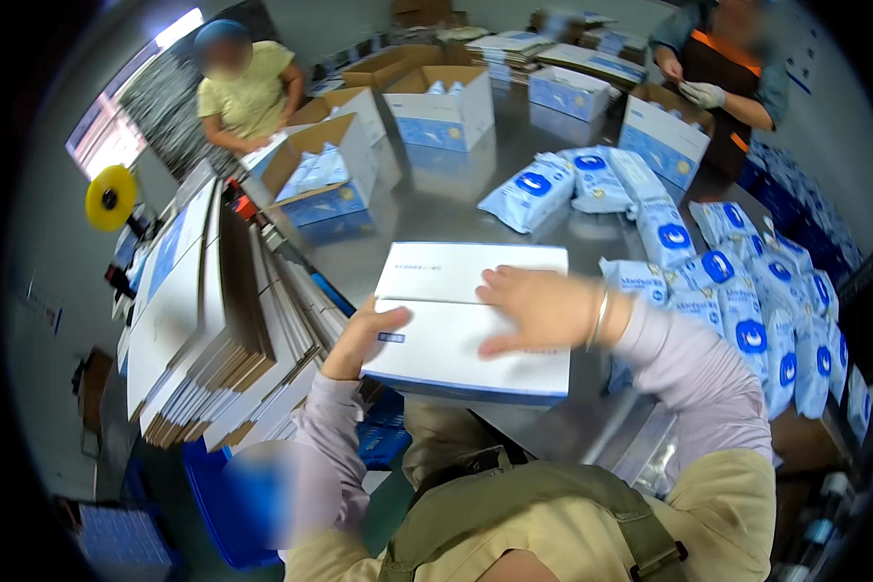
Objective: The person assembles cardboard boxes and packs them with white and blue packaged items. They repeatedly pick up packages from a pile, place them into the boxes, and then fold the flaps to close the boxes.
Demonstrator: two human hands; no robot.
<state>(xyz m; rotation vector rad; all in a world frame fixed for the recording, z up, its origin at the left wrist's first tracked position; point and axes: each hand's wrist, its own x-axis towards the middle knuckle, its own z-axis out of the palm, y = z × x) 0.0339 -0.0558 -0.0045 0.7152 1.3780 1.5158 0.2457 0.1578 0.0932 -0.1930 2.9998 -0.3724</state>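
Note:
A white cardboard box (436, 339) with blue lower edges lies in front of me at the table's near edge. Its two top flaps meet at a seam across the middle. My left hand (355, 339) grips the box's left side, thumb on the top and fingers down the side, partly hidden. Across the right part of the top lies my right hand (548, 308), fingers spread and slightly blurred, holding nothing. To the right of the box are several pale blue soft packs (684, 301), the nearest of them beside my right forearm.
Flattened cartons (213, 330) stand stacked at my left, near a yellow tape roll (111, 198). Open boxes with packs (325, 179) line the far side of the metal table (436, 199). One person (247, 92) works at far left, another (732, 82) at far right. A blue bin (213, 514) sits below left.

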